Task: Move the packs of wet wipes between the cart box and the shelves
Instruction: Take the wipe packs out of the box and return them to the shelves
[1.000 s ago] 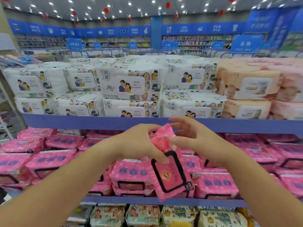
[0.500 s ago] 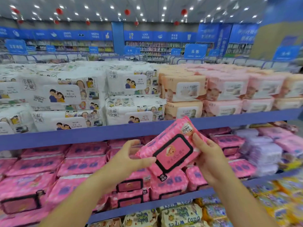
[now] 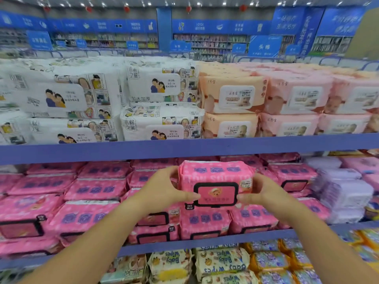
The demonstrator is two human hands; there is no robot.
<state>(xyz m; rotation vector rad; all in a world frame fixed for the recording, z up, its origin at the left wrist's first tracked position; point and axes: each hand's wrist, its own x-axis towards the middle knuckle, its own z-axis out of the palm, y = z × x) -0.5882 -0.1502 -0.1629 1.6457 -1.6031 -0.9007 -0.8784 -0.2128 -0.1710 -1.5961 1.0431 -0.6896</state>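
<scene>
Pink wet-wipes pack (image 3: pixel 215 177) gripped at both ends: left hand (image 3: pixel 164 191) at 9 o'clock, right hand (image 3: pixel 264 193) at 3, thumbs (image 3: pixel 190 195) touching its black-rimmed lid (image 3: pixel 216 194).

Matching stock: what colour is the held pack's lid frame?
Black, on the pink pack; head view.

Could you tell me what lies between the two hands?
The pink wet-wipes pack, gripped at its ends by the left hand and right hand, in the head view.
</scene>
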